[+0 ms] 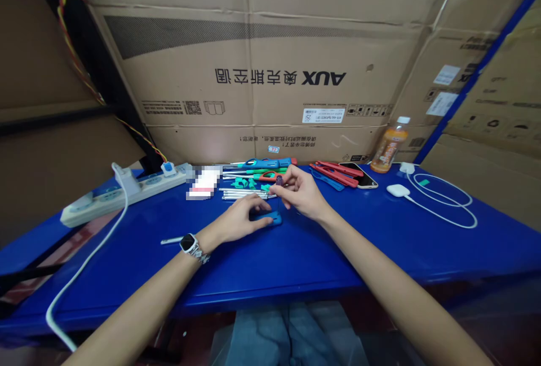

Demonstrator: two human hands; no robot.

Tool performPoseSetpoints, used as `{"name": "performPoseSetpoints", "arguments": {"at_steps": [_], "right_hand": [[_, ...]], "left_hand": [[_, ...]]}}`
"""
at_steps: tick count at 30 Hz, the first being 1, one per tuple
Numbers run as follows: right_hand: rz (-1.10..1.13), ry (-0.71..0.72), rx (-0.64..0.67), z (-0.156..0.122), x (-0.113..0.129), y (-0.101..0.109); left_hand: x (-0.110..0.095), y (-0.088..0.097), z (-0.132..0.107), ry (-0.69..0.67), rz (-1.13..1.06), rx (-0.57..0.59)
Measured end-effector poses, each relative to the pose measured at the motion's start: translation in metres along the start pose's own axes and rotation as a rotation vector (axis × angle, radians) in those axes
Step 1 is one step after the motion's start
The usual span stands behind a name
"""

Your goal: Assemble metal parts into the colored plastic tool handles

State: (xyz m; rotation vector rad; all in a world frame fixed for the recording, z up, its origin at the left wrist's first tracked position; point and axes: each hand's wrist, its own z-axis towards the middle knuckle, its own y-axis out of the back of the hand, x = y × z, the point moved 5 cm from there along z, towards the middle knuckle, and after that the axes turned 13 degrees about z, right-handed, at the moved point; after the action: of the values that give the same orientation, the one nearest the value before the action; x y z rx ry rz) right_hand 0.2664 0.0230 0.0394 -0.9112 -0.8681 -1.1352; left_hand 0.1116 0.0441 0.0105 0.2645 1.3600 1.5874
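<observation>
Pinched upright in the fingers of my right hand is a small screwdriver with a dark purple handle. Its thin shaft points down at a blue plastic casing that lies on the table. My left hand holds this casing down, thumb along its near side and fingers curled over its far side, so most of the piece is hidden. Whether the screwdriver tip touches the casing is too small to tell. Just beyond the hands lie several silver metal tubes and small green plastic parts.
Long-nosed lighters lie behind the tubes. Red and blue casings rest by a phone. Further right are an orange drink bottle and a white charger cable. A power strip stands left; one tube lies near my watch.
</observation>
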Motion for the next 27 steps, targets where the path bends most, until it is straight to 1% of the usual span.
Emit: {"name": "performPoseSetpoints", "arguments": {"at_steps": [3, 9, 12, 16, 19, 21, 27], "right_hand": [[0.019, 0.005, 0.016, -0.002, 0.000, -0.004], [0.051, -0.057, 0.098, -0.004, -0.001, -0.004], [0.018, -0.041, 0.092, -0.002, 0.002, -0.004], [0.066, -0.016, 0.037, 0.001, 0.004, -0.004], [0.077, 0.011, -0.028, 0.001, 0.004, -0.003], [0.079, 0.020, -0.043, -0.001, 0.004, -0.003], [0.060, 0.006, 0.063, -0.003, 0.008, -0.007]], "left_hand": [[0.000, -0.013, -0.003, -0.017, -0.047, 0.066], [0.000, -0.015, -0.004, 0.044, -0.109, 0.121], [0.003, -0.016, -0.004, 0.070, -0.092, 0.109], [0.004, -0.018, -0.004, 0.071, -0.080, 0.112], [0.004, -0.017, -0.004, 0.076, -0.074, 0.108], [0.003, -0.016, -0.004, 0.074, -0.072, 0.104], [0.004, -0.017, -0.005, 0.059, -0.080, 0.117]]}}
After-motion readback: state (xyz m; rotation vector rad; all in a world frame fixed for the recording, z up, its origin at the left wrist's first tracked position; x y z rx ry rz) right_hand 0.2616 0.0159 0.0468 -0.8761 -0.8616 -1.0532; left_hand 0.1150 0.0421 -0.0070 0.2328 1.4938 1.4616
